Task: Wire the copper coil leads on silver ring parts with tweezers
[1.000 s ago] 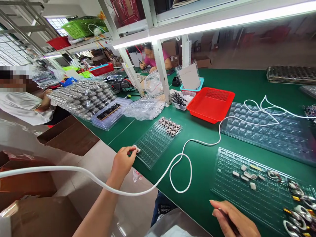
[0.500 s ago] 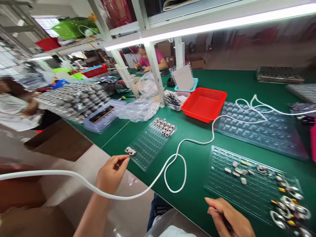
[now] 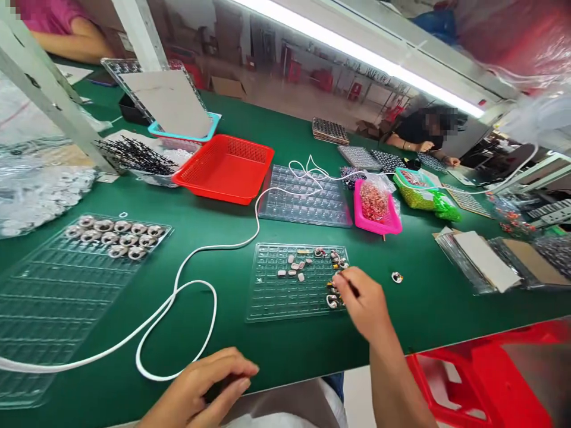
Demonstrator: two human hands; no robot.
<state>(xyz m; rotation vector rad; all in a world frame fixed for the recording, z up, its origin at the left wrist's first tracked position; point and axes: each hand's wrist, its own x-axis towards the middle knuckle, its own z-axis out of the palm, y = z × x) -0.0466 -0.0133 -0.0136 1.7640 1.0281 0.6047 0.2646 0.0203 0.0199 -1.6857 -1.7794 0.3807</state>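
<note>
My right hand (image 3: 366,304) reaches over the right edge of a clear plastic tray (image 3: 272,300), thumb and fingertips pinched together at a cluster of small white and silver ring-shaped parts (image 3: 332,301). Whatever sits in that pinch is too small or hidden to make out. Several small whitish blocks (image 3: 301,277) lie loose in the same tray. Near the table's front edge, my left hand (image 3: 205,386) is held with thumb and forefinger slightly apart, nothing visible between them. Another clear tray (image 3: 57,297), at left, carries rows of pinkish-silver round parts (image 3: 127,239) at its far end.
A white cable (image 3: 196,248) loops across the green table between the trays. Behind stand a red basket (image 3: 232,172), a flat clear tray (image 3: 307,202) and a pink basket (image 3: 383,223). One loose part (image 3: 397,277) lies at right. Another person (image 3: 423,134) sits at the far side.
The view has turned right. My left hand has left the left tray's near corner and come toward the table front. My right hand has moved onto the parts at the right tray's edge.
</note>
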